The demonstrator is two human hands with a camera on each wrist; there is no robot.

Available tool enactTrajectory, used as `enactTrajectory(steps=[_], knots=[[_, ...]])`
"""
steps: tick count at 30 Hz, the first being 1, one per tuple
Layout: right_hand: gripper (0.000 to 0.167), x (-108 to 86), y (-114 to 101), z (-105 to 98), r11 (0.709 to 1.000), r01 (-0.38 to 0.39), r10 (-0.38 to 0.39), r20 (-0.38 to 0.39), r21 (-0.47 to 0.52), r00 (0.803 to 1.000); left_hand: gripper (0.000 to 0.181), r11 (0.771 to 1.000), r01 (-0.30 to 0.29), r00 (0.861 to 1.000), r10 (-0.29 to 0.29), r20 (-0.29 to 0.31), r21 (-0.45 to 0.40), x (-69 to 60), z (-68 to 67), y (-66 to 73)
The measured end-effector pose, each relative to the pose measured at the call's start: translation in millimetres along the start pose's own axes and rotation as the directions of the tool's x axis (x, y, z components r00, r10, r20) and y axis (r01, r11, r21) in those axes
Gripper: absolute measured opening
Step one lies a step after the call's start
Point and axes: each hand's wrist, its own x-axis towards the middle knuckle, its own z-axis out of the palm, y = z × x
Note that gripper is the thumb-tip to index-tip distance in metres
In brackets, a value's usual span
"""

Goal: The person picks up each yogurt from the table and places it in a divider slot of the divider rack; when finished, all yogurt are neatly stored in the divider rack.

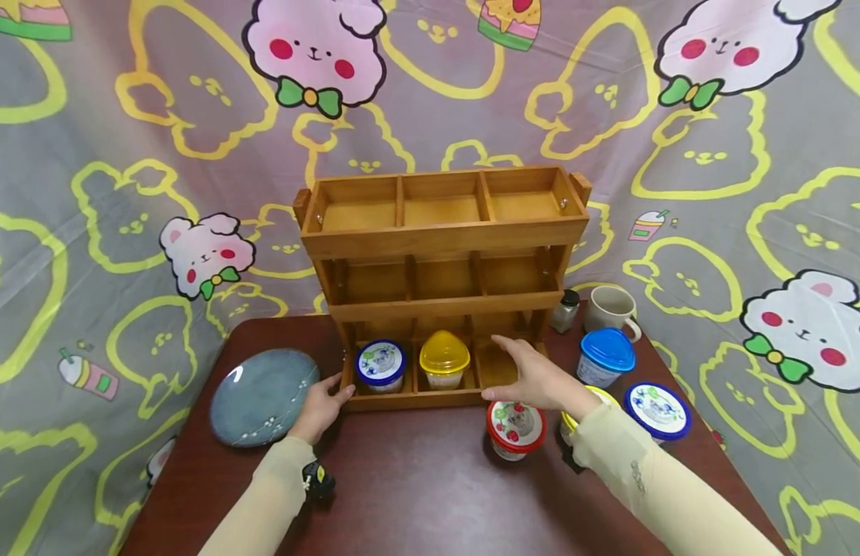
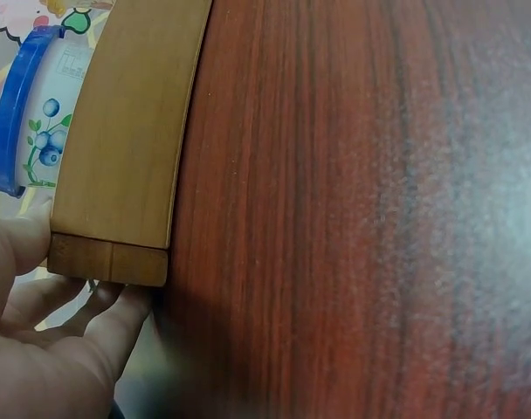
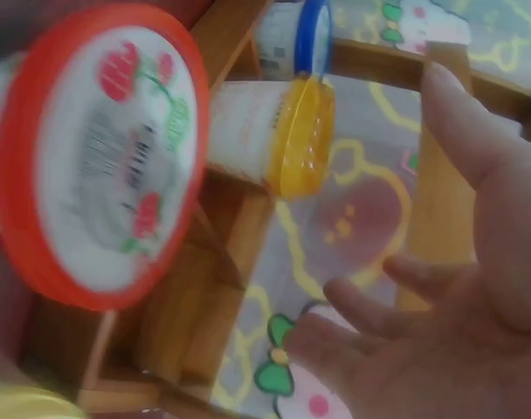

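A wooden three-tier rack [image 1: 444, 239] stands at the back of the table. Its bottom tier holds a blue-lidded tub [image 1: 380, 365] in the left compartment and a yellow-lidded tub [image 1: 445, 360] in the middle one. My left hand [image 1: 320, 408] grips the rack's lower left corner, thumb and fingers around the wooden end [image 2: 108, 260] in the left wrist view. My right hand [image 1: 530, 377], fingers spread and holding nothing, is at the bottom right compartment. Just below it sits a red-lidded tub [image 1: 516, 429], large in the right wrist view [image 3: 104, 157].
On the left lies a blue-grey plate [image 1: 265, 398]. At the right are a blue domed-lid tub [image 1: 607, 356], a flat blue-lidded tub [image 1: 657, 412], a yellow-rimmed tub [image 1: 602, 397] partly behind my right arm, a mug [image 1: 609, 309] and a black-capped jar [image 1: 565, 312].
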Motion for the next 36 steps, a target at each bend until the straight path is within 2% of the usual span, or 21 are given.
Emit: enactTrajectory(steps=[5, 10, 14, 18, 21, 23, 25, 30, 36], knots=[[0.108, -30.7, 9, 23, 0.998, -0.051, 0.055, -0.080, 0.048, 0.995, 0.056, 1.000, 0.010, 1.000, -0.010, 0.004, 0.000, -0.1, 0.4, 0.2], [0.111, -48.2, 9, 52, 0.990, -0.086, 0.107, -0.199, 0.112, 0.974, 0.057, 1.000, 0.018, 1.000, -0.018, 0.016, 0.003, 0.3, -0.7, -0.2], [0.114, -55.2, 11, 74, 0.987, -0.088, 0.127, -0.320, 0.132, 0.939, 0.057, 1.000, 0.027, 0.999, -0.027, 0.022, -0.006, -0.3, -1.2, -0.1], [0.115, -60.1, 19, 94, 0.988, -0.071, 0.125, -0.439, 0.136, 0.890, 0.056, 0.999, 0.033, 0.999, -0.033, 0.020, -0.017, -0.7, -0.8, 0.0], [0.115, -64.4, 26, 107, 0.987, -0.063, 0.131, -0.500, 0.150, 0.856, 0.057, 0.999, 0.042, 0.999, -0.041, 0.023, -0.016, -0.7, -0.1, 0.8], [0.115, -67.4, 30, 113, 0.983, -0.065, 0.147, -0.518, 0.174, 0.843, 0.057, 0.999, 0.046, 0.999, -0.045, 0.022, -0.015, -0.5, -0.5, 1.4], [0.114, -70.1, 33, 118, 0.975, -0.069, 0.173, -0.517, 0.213, 0.838, 0.057, 0.999, 0.052, 0.998, -0.051, 0.022, -0.016, -0.5, -0.9, 2.5], [0.116, -73.1, 43, 126, 0.940, -0.086, 0.249, -0.491, 0.331, 0.835, 0.057, 0.998, 0.063, 0.998, -0.063, 0.031, -0.010, -0.1, -2.0, 2.6], [0.121, -72.5, 52, 133, 0.885, -0.104, 0.323, -0.437, 0.454, 0.840, 0.058, 0.997, 0.074, 0.997, -0.074, 0.035, 0.006, -1.3, -2.3, 1.6]])
